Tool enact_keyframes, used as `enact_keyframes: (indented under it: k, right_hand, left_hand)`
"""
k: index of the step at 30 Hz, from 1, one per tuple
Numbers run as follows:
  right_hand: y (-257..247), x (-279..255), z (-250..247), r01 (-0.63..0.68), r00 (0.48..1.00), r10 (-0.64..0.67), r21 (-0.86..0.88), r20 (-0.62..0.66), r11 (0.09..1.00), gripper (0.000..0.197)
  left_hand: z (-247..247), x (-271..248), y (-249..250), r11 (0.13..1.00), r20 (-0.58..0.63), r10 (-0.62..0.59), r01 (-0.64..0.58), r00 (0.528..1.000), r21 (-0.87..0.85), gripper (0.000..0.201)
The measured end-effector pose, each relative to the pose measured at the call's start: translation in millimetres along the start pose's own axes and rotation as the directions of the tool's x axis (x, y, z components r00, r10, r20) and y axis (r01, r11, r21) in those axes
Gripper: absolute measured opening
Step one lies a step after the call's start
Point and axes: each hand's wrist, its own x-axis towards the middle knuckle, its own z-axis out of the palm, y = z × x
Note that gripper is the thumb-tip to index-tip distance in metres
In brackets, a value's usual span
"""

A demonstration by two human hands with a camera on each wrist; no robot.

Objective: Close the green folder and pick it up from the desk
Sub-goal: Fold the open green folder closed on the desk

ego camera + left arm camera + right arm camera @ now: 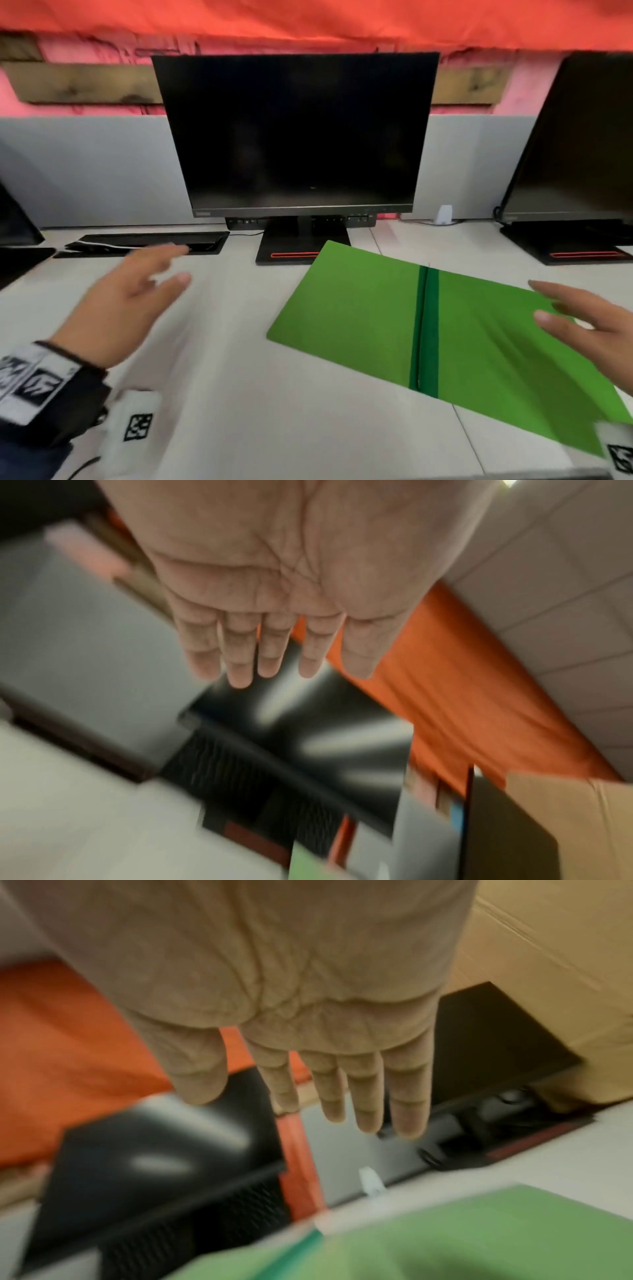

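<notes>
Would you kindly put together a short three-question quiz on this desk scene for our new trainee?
1. True or false: the green folder lies open on the desk.
2. Which hand is over the folder? A) left hand B) right hand C) neither
3. Fill in: the folder's far corner overlaps the base of the ____.

Key:
1. True; both covers are spread flat beside the dark green spine.
2. B; its fingers are straight, gripping nothing.
3. Monitor.

The folder [359, 318] lay open on the table [222, 394], before the monitor [294, 137]. The left hand [126, 301] was left of it; the right hand [589, 325] was over its right half.
</notes>
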Motion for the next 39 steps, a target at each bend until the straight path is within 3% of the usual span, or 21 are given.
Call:
enact_keyframes:
  k: [1, 3, 4, 5, 6, 8, 9, 12, 13, 16, 17, 21, 23, 29, 33, 37, 39]
  right_hand:
    - [25.6, 15.1, -3.9, -0.039, 0.985, 0.034, -0.023, -0.170, 0.999, 0.054]
    - [49.3, 23.0, -8.3, -0.139, 0.970, 0.129, -0.037, -0.205, 0.990, 0.057]
    - [51.3, 26.1, -14.9, -0.209, 0.971, 0.211, 0.030, -0.112, 0.977, 0.071]
    - [59.0, 19.3, -13.9, -0.166, 0.981, 0.164, -0.010, -0.109, 0.986, 0.087]
    - [59.5, 14.5, -15.4, -0.211, 0.969, 0.220, 0.090, -0.111, 0.973, 0.096]
    - [61.3, 14.8, -24.6, -0.301, 0.931, 0.349, 0.314, -0.107, 0.900, 0.075]
    - [65.4, 15.1, -30.5, -0.341, 0.909, 0.405, 0.385, -0.098, 0.858, 0.074]
    - [80.8, 19.7, -37.8, -0.408, 0.870, 0.487, 0.453, -0.069, 0.793, 0.114]
    - [81.8, 21.7, -38.0, -0.426, 0.860, 0.508, 0.486, -0.044, 0.764, 0.113]
    - [83.3, 27.1, -38.2, -0.448, 0.830, 0.557, 0.577, -0.015, 0.683, 0.055]
    - [88.5, 29.5, -38.9, -0.462, 0.815, 0.580, 0.589, -0.013, 0.662, 0.046]
    - [103.4, 35.4, -36.9, -0.480, 0.794, 0.605, 0.678, 0.064, 0.558, 0.044]
    - [106.7, 36.6, -35.7, -0.498, 0.790, 0.607, 0.672, 0.090, 0.548, 0.037]
    - [108.8, 36.7, -36.0, -0.409, 0.864, 0.498, 0.684, 0.076, 0.604, 0.019]
    - [108.3, 33.0, -32.2, -0.364, 0.916, 0.361, 0.746, 0.177, 0.557, 0.008]
    - [116.0, 38.2, -21.8, -0.318, 0.929, 0.348, 0.757, 0.129, 0.570, 0.025]
    - [118.9, 41.9, -18.6, -0.283, 0.929, 0.361, 0.776, 0.078, 0.563, 0.031]
  left_hand:
    - [15.0, 5.5, 3.6, 0.999, 0.118, -0.052, 0.051, 0.992, 0.007, 0.044]
    - [40.2, 6.3, 5.1, 0.988, 0.293, -0.154, 0.145, 0.944, 0.053, 0.029]
    - [48.2, 8.9, 3.7, 0.977, 0.338, -0.215, 0.206, 0.916, 0.062, 0.024]
    - [55.4, 12.2, 1.1, 0.965, 0.378, -0.260, 0.255, 0.889, 0.063, 0.024]
    - [63.7, 16.0, -2.3, 0.948, 0.407, -0.308, 0.315, 0.860, 0.050, 0.026]
    - [77.2, 24.4, 0.9, 0.902, 0.428, -0.383, 0.431, 0.819, -0.018, 0.025]
    - [83.7, 28.3, 3.8, 0.879, 0.429, -0.407, 0.473, 0.806, -0.056, 0.022]
    - [105.7, 39.4, 5.4, 0.806, 0.424, -0.460, 0.567, 0.780, -0.168, 0.024]
    - [112.6, 40.3, 7.9, 0.783, 0.424, -0.466, 0.585, 0.776, -0.211, 0.024]
    - [132.6, 46.0, 10.3, 0.695, 0.433, -0.485, 0.635, 0.760, -0.337, 0.021]
    - [137.0, 47.1, 10.6, 0.677, 0.430, -0.499, 0.648, 0.753, -0.349, 0.022]
    - [151.9, 48.8, -1.4, 0.687, 0.395, -0.561, 0.675, 0.728, -0.269, 0.019]
    - [157.3, 46.3, -9.0, 0.726, 0.380, -0.577, 0.667, 0.723, -0.166, 0.006]
    - [150.6, 44.1, -15.1, 0.734, 0.390, -0.580, 0.666, 0.715, -0.129, 0.024]
    - [144.9, 38.7, -10.2, 0.758, 0.383, -0.532, 0.627, 0.755, -0.182, 0.019]
    - [127.3, 36.3, 16.1, 0.776, 0.309, -0.456, 0.543, 0.835, -0.321, 0.015]
    - [113.7, 26.0, 52.0, 0.691, 0.301, -0.370, 0.477, 0.879, -0.543, 0.020]
